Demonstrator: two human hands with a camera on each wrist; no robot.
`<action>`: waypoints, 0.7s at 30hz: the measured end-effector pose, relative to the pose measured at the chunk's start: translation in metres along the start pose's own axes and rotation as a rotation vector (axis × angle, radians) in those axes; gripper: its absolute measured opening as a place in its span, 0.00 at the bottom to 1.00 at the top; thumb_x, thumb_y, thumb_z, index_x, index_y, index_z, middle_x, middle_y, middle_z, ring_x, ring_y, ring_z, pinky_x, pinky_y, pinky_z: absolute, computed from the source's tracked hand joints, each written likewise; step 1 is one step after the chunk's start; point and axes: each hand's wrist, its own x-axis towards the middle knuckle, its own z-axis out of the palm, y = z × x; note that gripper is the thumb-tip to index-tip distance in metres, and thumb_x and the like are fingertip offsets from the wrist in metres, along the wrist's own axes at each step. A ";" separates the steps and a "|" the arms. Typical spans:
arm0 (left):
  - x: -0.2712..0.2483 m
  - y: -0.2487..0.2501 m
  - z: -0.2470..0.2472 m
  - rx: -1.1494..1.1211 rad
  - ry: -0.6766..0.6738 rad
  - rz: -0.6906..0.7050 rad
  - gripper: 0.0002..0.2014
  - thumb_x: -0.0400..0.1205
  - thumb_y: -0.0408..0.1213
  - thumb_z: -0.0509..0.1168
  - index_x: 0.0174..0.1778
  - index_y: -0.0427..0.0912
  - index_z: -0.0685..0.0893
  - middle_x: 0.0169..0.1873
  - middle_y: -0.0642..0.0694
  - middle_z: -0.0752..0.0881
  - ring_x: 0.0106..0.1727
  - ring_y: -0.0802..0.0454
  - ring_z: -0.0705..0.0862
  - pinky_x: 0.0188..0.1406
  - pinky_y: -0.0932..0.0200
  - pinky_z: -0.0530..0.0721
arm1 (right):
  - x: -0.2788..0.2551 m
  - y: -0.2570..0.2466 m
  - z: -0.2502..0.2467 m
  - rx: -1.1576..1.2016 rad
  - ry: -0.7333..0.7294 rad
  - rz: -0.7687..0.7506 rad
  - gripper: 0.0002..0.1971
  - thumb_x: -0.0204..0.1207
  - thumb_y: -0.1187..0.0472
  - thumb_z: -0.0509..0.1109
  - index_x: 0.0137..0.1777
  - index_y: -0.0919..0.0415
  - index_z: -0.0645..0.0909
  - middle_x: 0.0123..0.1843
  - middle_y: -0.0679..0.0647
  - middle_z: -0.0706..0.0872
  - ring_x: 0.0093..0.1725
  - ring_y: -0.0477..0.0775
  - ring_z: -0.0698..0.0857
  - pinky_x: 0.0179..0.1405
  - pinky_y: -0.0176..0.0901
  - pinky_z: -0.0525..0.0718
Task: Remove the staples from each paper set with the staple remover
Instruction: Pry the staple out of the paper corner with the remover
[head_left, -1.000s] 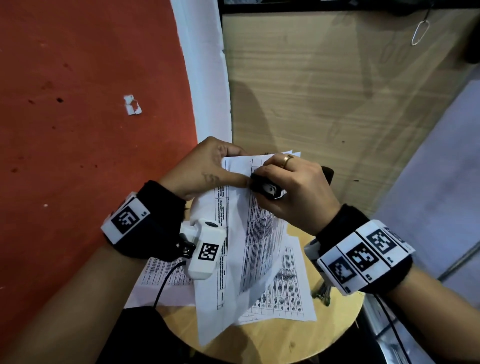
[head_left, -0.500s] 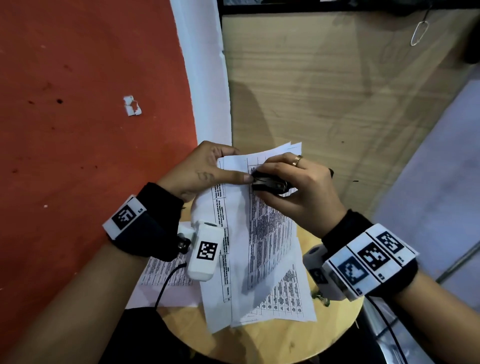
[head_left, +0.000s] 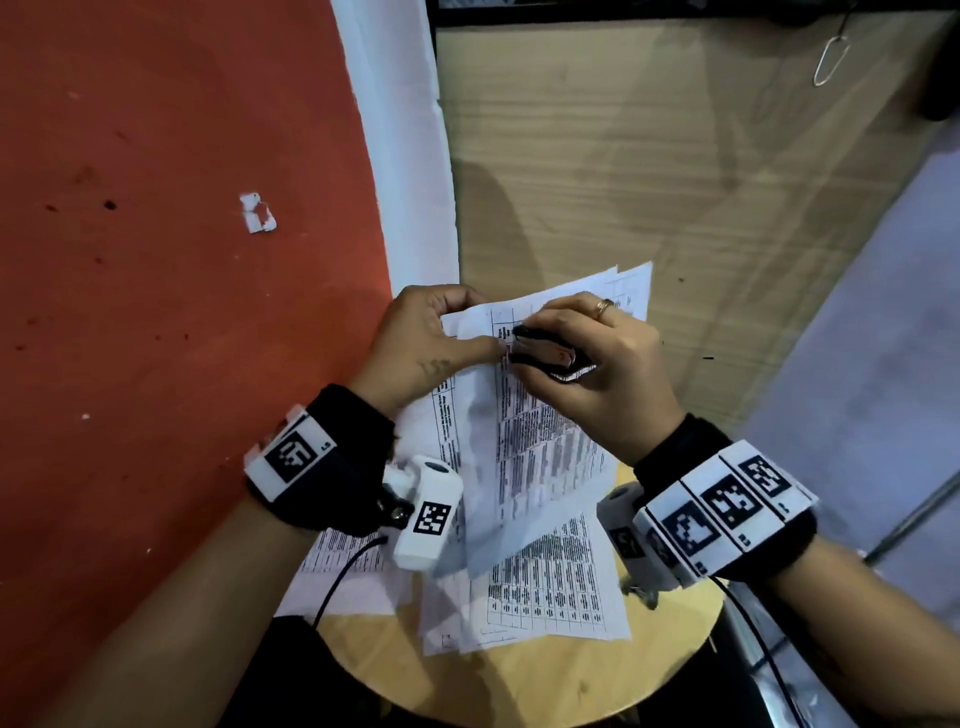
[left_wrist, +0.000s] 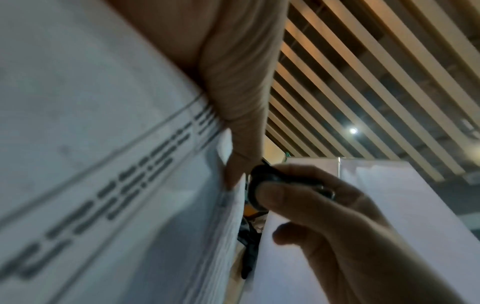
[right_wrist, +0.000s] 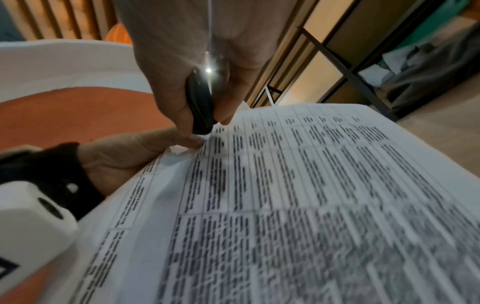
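A printed paper set is held up above a small round wooden table. My left hand pinches its top left corner, thumb on the front and fingers behind. My right hand grips a black staple remover between thumb and fingers, its tip against the sheet's corner right beside the left thumb. In the right wrist view the remover points down onto the paper set next to the left thumb. The left wrist view shows the remover at the paper's edge. No staple can be made out.
More printed sheets lie flat on the table under the held set, and another sheet hangs over its left side. A wooden panel stands behind; red floor lies to the left.
The right hand has turned the remover and shifted it left to the corner by the left thumb. The paper set has tilted, with its top right corner risen.
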 end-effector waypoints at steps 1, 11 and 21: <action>0.000 -0.003 0.001 0.030 0.038 0.011 0.10 0.65 0.30 0.78 0.35 0.49 0.87 0.32 0.53 0.88 0.34 0.59 0.82 0.40 0.62 0.82 | 0.001 0.001 -0.001 -0.038 0.009 -0.009 0.12 0.63 0.66 0.78 0.45 0.69 0.86 0.43 0.61 0.86 0.43 0.49 0.80 0.44 0.35 0.79; 0.002 -0.006 -0.014 0.101 0.061 -0.027 0.09 0.62 0.39 0.77 0.37 0.48 0.89 0.43 0.34 0.90 0.39 0.50 0.84 0.46 0.41 0.87 | -0.022 0.043 0.002 -0.185 -0.081 0.314 0.20 0.59 0.60 0.84 0.50 0.67 0.86 0.47 0.60 0.87 0.46 0.56 0.84 0.48 0.22 0.68; 0.003 -0.005 -0.020 0.162 -0.040 -0.068 0.18 0.57 0.42 0.81 0.41 0.42 0.89 0.41 0.39 0.91 0.37 0.51 0.86 0.48 0.46 0.86 | 0.008 0.037 -0.015 0.054 -0.294 0.296 0.21 0.54 0.64 0.86 0.48 0.57 0.86 0.71 0.54 0.73 0.62 0.45 0.78 0.61 0.28 0.71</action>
